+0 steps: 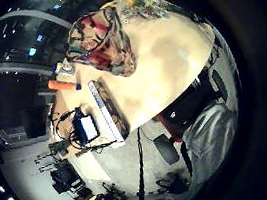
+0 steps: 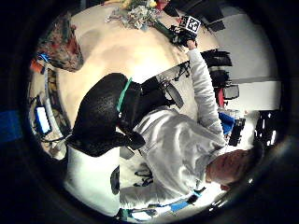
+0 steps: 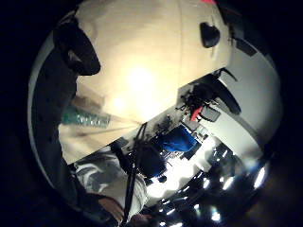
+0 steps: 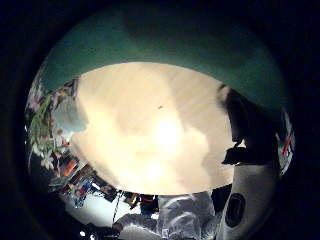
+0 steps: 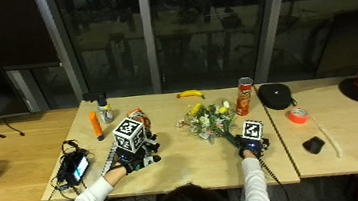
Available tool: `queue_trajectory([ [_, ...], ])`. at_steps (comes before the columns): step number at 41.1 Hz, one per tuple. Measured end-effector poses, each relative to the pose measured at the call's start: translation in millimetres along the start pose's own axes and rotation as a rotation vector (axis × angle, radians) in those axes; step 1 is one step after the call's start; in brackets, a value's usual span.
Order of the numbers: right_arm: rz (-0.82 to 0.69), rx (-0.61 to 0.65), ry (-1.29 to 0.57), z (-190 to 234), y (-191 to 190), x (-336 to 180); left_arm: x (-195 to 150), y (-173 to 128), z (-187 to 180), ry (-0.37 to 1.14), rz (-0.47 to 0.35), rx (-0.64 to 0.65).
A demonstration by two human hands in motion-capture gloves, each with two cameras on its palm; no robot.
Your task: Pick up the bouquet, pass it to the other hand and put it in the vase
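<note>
Bouquet (image 5: 209,118): lying on the table (image 5: 192,167), about the middle, flowers pointing at the far edge, stems pointing at the near edge; yellow, white and green.
Stems: running under the right hand (image 5: 251,145); teal wrap seen close to that palm in the right palm views.
Right hand: low on the table at the stem end of the bouquet, near the near edge; fingers cannot be told, curled round the stems or not.
Left hand (image 5: 134,161): over the table left of the bouquet, well apart from it, near the near edge; fingers look relaxed and a bit apart, holding nothing.
Vase (image 1: 101,43): many colours, standing on the table just beyond the left hand; mouth open and facing up; mostly hidden in the outside view.
Banana (image 5: 190,94): yellow, by the far edge, beyond the flowers.
Chip can (image 5: 243,96): red, upright, just right of the flowers.
Orange tube (image 5: 94,125): lying near the left part of the table.
Small bottle (image 5: 105,113): upright beside the orange tube, closer to the far edge.
Phone (image 5: 79,167): with black cables, near the left edge.
Black case (image 5: 275,95): on the next table to the right, near its far edge.
Tape roll (image 5: 297,115): orange, on that right table.
</note>
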State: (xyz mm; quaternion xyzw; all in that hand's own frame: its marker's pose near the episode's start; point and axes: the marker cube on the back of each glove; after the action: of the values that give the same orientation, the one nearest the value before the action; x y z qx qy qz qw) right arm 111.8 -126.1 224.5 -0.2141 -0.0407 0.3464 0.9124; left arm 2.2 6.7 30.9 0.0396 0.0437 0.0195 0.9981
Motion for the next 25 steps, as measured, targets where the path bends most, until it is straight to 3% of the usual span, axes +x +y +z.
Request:
queue_trajectory([
  [9, 0.044, -0.019, -0.154, 5, -2, 5, -10, 3, 6, 0.015, -0.026, -0.025],
  [14, -0.025, 0.118, -0.208, 9, -10, -1, -8, 1, 7, 0.022, -0.028, -0.028],
  [20, -0.004, 0.33, -0.228, 10, -11, -4, 0, -2, 8, 0.036, -0.015, -0.024],
  [25, -0.087, 0.53, -0.437, -9, -8, -15, 9, -11, 16, 0.071, -0.001, -0.004],
])
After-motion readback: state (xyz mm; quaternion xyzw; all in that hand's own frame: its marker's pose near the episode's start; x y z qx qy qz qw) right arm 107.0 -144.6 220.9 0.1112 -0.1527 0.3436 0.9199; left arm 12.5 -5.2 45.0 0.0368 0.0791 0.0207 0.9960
